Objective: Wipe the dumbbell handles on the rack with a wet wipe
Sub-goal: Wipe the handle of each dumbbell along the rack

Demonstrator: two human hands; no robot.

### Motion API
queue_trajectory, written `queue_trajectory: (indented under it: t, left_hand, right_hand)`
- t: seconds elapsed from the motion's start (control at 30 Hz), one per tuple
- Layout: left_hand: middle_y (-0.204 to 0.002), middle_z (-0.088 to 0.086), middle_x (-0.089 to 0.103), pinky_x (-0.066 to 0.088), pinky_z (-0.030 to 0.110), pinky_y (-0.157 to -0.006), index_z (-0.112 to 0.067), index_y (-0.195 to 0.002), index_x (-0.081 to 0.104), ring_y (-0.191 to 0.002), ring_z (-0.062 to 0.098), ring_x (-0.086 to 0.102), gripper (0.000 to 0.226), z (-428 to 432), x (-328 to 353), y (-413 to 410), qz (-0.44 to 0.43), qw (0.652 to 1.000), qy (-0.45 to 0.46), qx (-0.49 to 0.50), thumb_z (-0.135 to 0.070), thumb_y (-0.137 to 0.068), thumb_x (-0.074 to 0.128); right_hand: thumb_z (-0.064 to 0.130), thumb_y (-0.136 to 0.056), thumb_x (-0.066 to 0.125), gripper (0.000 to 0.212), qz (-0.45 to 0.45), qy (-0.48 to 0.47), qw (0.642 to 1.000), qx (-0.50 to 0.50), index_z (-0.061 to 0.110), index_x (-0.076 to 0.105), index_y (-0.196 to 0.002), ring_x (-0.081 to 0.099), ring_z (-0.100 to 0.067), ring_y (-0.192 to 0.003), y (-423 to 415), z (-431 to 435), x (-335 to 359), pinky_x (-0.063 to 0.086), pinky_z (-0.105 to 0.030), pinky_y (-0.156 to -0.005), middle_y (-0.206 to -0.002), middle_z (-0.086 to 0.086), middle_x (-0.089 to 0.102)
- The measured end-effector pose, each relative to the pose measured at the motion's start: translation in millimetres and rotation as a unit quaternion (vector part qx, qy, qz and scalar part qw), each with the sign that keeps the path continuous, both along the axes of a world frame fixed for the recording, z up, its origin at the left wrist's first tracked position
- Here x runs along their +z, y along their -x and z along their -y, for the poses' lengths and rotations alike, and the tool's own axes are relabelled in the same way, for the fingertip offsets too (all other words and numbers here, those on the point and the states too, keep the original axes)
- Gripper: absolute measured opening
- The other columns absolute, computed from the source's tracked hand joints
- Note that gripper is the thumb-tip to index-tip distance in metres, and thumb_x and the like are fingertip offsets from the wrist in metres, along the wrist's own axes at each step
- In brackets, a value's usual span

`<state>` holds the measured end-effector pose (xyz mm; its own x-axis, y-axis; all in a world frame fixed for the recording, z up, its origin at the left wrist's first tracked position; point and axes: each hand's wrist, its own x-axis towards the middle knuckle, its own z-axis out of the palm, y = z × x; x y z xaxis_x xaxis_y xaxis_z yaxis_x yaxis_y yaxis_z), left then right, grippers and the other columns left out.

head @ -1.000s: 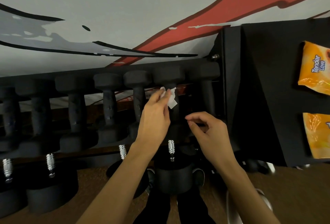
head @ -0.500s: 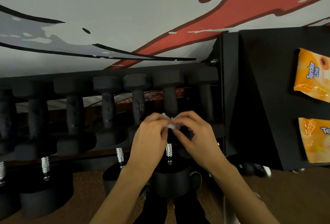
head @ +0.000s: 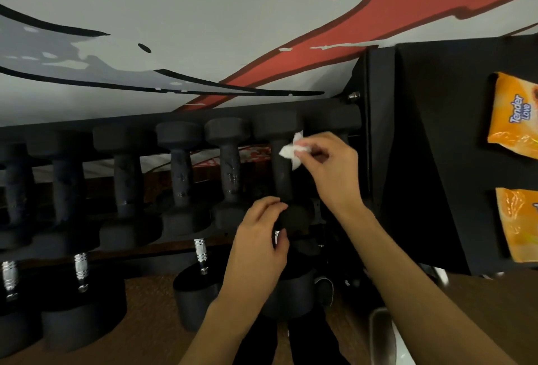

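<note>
Head camera: the right hand [head: 329, 166] is pinching the crumpled wet wipe [head: 292, 151] between thumb and fingertips, pressing it onto the far end of the dumbbell handle [head: 281, 181], second from the right end of the rack [head: 378, 131]. The left hand [head: 259, 236] is sitting at that dumbbell's near head, fingers loosely curled; gripping or not, I cannot tell. A wiping stroke looks to be starting, calling next for a firm drag toward the near head.
</note>
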<state>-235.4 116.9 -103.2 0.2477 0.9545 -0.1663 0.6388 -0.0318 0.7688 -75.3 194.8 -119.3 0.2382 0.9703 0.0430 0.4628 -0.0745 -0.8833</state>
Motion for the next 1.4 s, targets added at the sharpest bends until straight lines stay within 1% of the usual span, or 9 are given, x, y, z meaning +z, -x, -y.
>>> queue_trajectory:
  t: [0.27,0.47,0.57,0.7,0.8,0.9,1.0,1.13,1.4]
  left_hand:
    - [-0.126,-0.008,0.053,0.048,0.023,-0.097,-0.019,-0.122,0.062,-0.112,0.008,0.055,0.039,-7.8,3.4,3.6,-0.032,0.999,-0.013,-0.036,-0.007,-0.085,0.066]
    - [-0.121,-0.011,0.056,0.048,0.018,-0.091,-0.022,-0.118,0.063,-0.109,0.005,0.055,0.036,-7.9,0.1,3.8,-0.036,0.999,-0.025,-0.032,-0.011,-0.084,0.067]
    - [-0.121,-0.01,0.057,0.046,0.016,-0.089,-0.02,-0.117,0.063,-0.108,0.006,0.056,0.034,-6.1,-2.3,2.5,-0.037,0.999,-0.023,-0.022,-0.01,-0.085,0.067]
    - [-0.122,-0.012,0.056,0.05,0.022,-0.09,-0.022,-0.119,0.062,-0.111,0.005,0.055,0.034,-5.3,-3.6,4.5,-0.044,0.998,-0.028,-0.027,-0.014,-0.087,0.066]
    - [-0.123,-0.012,0.056,0.051,0.024,-0.089,-0.023,-0.12,0.061,-0.111,0.005,0.055,0.035,-6.3,-4.3,5.6,-0.044,0.998,-0.029,-0.032,-0.014,-0.087,0.066]
    - [-0.123,-0.013,0.056,0.051,0.025,-0.089,-0.022,-0.12,0.062,-0.111,0.006,0.055,0.035,-5.6,-4.7,5.5,-0.038,0.999,-0.028,-0.026,-0.014,-0.087,0.066]
    - [-0.124,-0.012,0.055,0.049,0.023,-0.092,-0.022,-0.122,0.062,-0.113,0.005,0.054,0.036,-5.2,-5.8,5.8,-0.037,0.999,-0.027,-0.026,-0.014,-0.087,0.066]
    - [-0.125,-0.011,0.056,0.051,0.027,-0.093,-0.021,-0.123,0.061,-0.113,0.006,0.055,0.039,-4.8,-8.6,6.0,-0.029,0.999,-0.025,-0.025,-0.013,-0.086,0.067]
    - [-0.123,-0.015,0.055,0.055,0.031,-0.086,-0.025,-0.121,0.062,-0.11,0.005,0.056,0.036,-10.1,-10.8,11.9,-0.021,0.999,-0.026,-0.043,-0.017,-0.086,0.067]
  right_hand:
    - [0.003,-0.082,0.073,0.013,0.069,-0.003,0.994,0.086,0.008,0.075,-0.093,0.061,-0.003,-0.086,3.7,16.8,-9.5,0.043,-0.006,-0.077,-0.095,-0.003,0.066]
    - [-0.001,-0.078,0.076,0.015,0.073,0.031,0.983,0.166,0.007,0.076,-0.091,0.062,0.0,-0.086,-6.4,34.3,-13.8,0.047,-0.01,-0.076,-0.092,-0.002,0.067]
    - [0.002,-0.079,0.075,0.016,0.058,0.027,0.993,0.103,0.01,0.076,-0.093,0.065,-0.009,-0.084,-5.4,12.9,-7.9,0.052,-0.019,-0.075,-0.093,-0.002,0.068]
    - [0.006,-0.086,0.069,0.011,-0.039,0.054,0.997,-0.038,0.011,0.074,-0.094,0.067,-0.004,-0.081,7.1,-10.1,-6.1,0.053,-0.014,-0.074,-0.089,0.002,0.072]
    - [0.009,-0.088,0.068,0.008,-0.084,0.066,0.991,-0.081,0.011,0.074,-0.093,0.069,-0.005,-0.08,15.7,-4.0,-9.7,0.055,-0.018,-0.076,-0.085,0.004,0.074]
    - [0.009,-0.085,0.072,0.006,-0.029,0.074,0.996,-0.052,0.012,0.074,-0.089,0.07,-0.005,-0.078,11.0,13.5,-9.6,0.054,-0.016,-0.073,-0.082,0.005,0.074]
    - [0.006,-0.082,0.075,0.007,0.057,0.073,0.994,0.054,0.009,0.076,-0.087,0.07,-0.009,-0.076,-0.6,29.4,-6.9,0.053,-0.015,-0.071,-0.081,0.001,0.075]
    - [0.002,-0.084,0.071,0.017,0.122,0.059,0.972,0.193,0.008,0.076,-0.099,0.069,-0.008,-0.087,-13.5,50.3,-3.3,0.046,-0.005,-0.081,-0.094,-0.003,0.075]
    - [0.003,-0.082,0.073,0.018,0.158,-0.047,0.975,0.152,0.006,0.073,-0.1,0.059,-0.011,-0.074,10.3,0.6,-0.9,0.044,-0.009,-0.071,-0.091,-0.006,0.062]
